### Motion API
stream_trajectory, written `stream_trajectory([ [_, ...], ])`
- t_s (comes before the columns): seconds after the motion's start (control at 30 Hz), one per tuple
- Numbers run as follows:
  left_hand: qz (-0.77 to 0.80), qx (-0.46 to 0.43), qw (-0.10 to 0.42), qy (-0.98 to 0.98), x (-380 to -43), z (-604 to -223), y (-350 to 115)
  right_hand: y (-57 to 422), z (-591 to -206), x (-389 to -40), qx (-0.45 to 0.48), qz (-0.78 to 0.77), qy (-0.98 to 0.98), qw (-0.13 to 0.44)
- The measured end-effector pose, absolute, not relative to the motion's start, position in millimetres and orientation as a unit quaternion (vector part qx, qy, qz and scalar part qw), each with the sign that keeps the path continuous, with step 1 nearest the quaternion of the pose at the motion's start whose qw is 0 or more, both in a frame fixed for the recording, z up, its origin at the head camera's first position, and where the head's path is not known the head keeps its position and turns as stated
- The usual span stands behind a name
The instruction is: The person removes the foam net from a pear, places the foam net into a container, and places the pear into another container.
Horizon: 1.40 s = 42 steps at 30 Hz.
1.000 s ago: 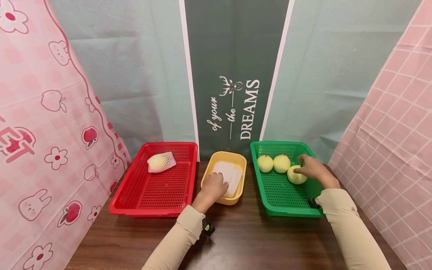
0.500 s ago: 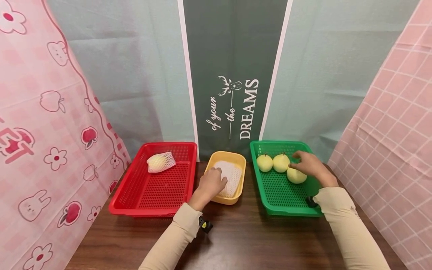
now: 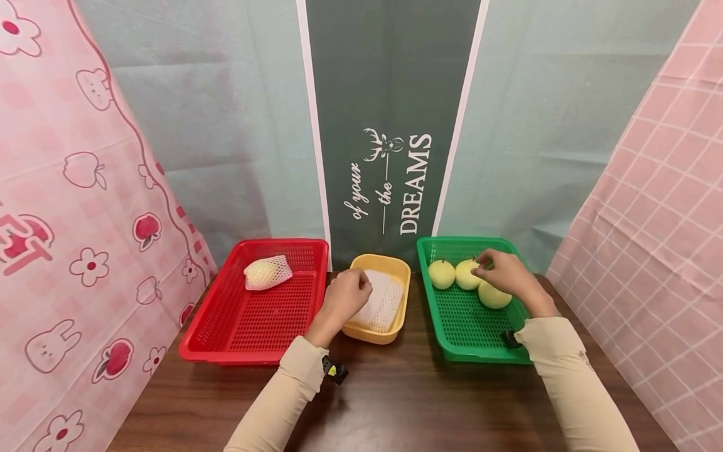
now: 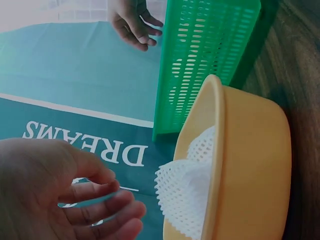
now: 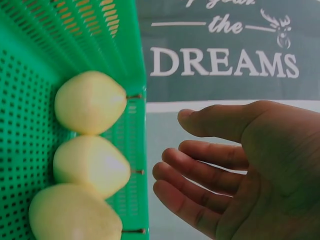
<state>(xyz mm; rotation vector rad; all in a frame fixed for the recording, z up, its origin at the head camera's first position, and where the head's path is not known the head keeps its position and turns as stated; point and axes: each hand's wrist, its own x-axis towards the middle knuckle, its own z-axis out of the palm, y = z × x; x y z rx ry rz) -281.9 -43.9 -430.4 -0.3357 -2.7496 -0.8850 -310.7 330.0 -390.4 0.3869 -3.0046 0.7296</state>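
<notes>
My left hand (image 3: 346, 295) hovers at the left rim of a yellow plastic bin (image 3: 369, 336), fingers loosely bent and nothing between them. White foam fruit nets (image 3: 390, 301) lie inside the bin, and in the left wrist view their mesh ends (image 4: 185, 200) poke toward the palm. Over the green basket (image 3: 460, 333) is my right hand (image 3: 508, 276), its fingers relaxed and holding nothing. Below it sit three pale yellow pears: a left pear (image 3: 442, 274), a middle pear (image 3: 465, 276) and a nearer pear (image 3: 494, 296). Stems show in the right wrist view.
A red basket (image 3: 254, 356) stands at the left, holding one pear in a foam net (image 3: 265, 274) near its back. All containers rest on a dark wooden table (image 3: 390, 402). Fabric curtains (image 3: 373, 75) close off the back and both sides.
My right hand has come off the nearer pear and risen leftward over the pears, which stay put. My left hand has drawn up and left from over the foam nets.
</notes>
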Motion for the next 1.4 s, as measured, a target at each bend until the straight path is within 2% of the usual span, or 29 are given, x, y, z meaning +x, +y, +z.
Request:
stream_trajectory([
  [0.33,-0.315,-0.141,0.158,-0.925,-287,-424,-51,306,-390,-305,0.124,0.29,-0.949,0.003],
  [1.07,-0.368,-0.128,0.165,-0.906,-294,-418,-73,245,-399,-292,0.129,0.365,-0.92,0.052],
  [1.4,-0.373,-0.13,0.166,-0.904,-298,-413,-81,221,-400,-288,0.144,0.394,-0.906,0.05],
])
